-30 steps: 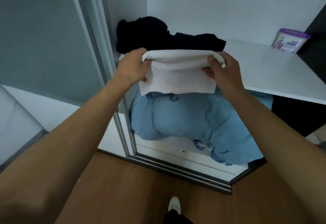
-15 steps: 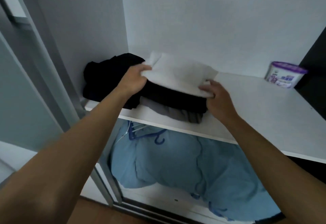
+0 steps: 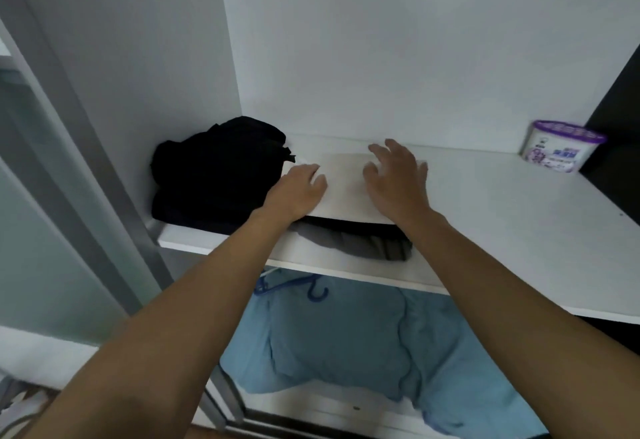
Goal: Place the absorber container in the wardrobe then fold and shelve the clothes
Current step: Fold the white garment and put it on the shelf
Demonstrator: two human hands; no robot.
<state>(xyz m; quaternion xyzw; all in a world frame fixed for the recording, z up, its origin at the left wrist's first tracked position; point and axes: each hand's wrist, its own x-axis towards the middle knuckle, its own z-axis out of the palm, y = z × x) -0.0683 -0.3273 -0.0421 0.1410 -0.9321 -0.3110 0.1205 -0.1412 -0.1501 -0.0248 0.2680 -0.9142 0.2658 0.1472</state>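
Nearest to me, below the shelf, blue bedding (image 3: 363, 345) fills the lower compartment, with a blue hanger (image 3: 314, 291) hooked just under the shelf's front edge. The shelf (image 3: 502, 231) runs white from the door frame (image 3: 114, 231) on my left to a dark panel (image 3: 616, 120) on my right. Its front lip is bare except where a grey garment (image 3: 363, 246) lies close to the edge at the bottom of a stack. On that stack sits a folded white cloth (image 3: 346, 193), its near edge straight and roughly parallel to the lip. My left hand (image 3: 298, 193) lies flat on the cloth's left part, fingers fairly straight and together, gripping nothing. My right hand (image 3: 398, 179) is on the cloth's right part, fingers spread and slightly bent, also holding nothing. I cannot tell whether its fingertips touch the fabric or sit just above it. Just left of the cloth, touching it, a black pile (image 3: 221, 175) is bunched into the shelf's left rear corner against the side wall. Right of my right hand the shelf is wide, open board all the way to the container (image 3: 561, 148), which stands upright at the far right rear, purple lid on, beside the dark panel and well apart from the clothes.
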